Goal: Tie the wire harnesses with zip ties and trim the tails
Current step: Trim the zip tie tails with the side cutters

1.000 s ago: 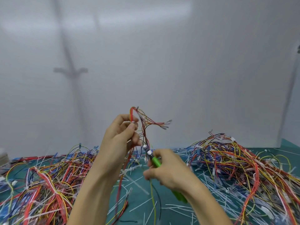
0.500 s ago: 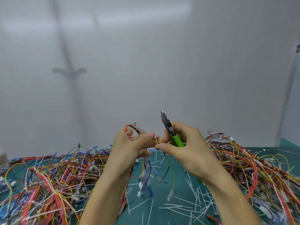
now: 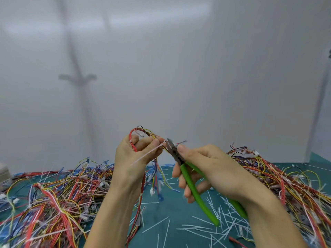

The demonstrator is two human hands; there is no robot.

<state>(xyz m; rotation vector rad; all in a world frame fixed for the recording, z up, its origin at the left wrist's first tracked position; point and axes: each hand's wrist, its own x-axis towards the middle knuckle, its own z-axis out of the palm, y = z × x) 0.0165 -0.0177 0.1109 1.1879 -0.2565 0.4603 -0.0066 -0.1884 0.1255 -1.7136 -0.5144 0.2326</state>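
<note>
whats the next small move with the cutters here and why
Probably close the green-handled cutters on the white zip tie tail, near the tie's head. The right hand has the blades right beside the tail, which sticks out untrimmed from the harness pinched in the left hand.

The 2 forearms are bare, no sleeves, and the left hand (image 3: 133, 158) and right hand (image 3: 213, 167) wear no gloves.
</note>
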